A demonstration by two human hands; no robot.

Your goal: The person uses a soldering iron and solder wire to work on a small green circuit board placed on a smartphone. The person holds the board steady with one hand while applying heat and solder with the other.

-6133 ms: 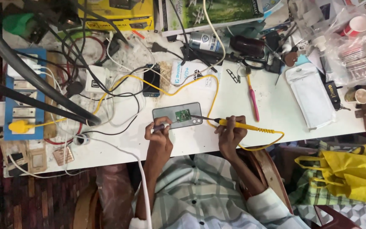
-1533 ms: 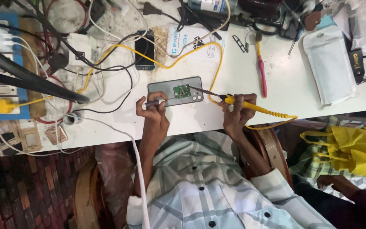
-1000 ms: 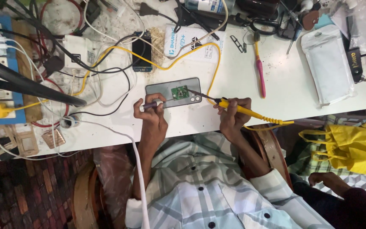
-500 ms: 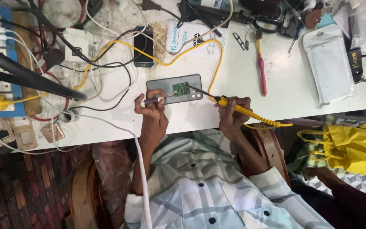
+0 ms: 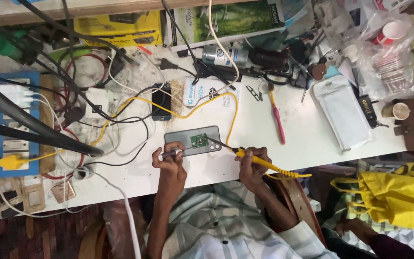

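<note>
On white bench, hands [image 5: 168,165] hold slim probe, yellow-handled iron [image 5: 257,160] over flat grey phone [image 5: 192,141].

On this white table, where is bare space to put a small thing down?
Free: the white tabletop between the pink-handled tool and the white pouch, and the front strip under the grey phone. Crowded: the back edge, and the left side with tangled cables by the blue socket board.

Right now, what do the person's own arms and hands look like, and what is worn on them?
Both hands are bare: no gloves, rings or watch visible on the left hand or right hand. The forearms are uncovered, with the sleeves of a pale green and white checked shirt pushed up toward the elbows.
</note>
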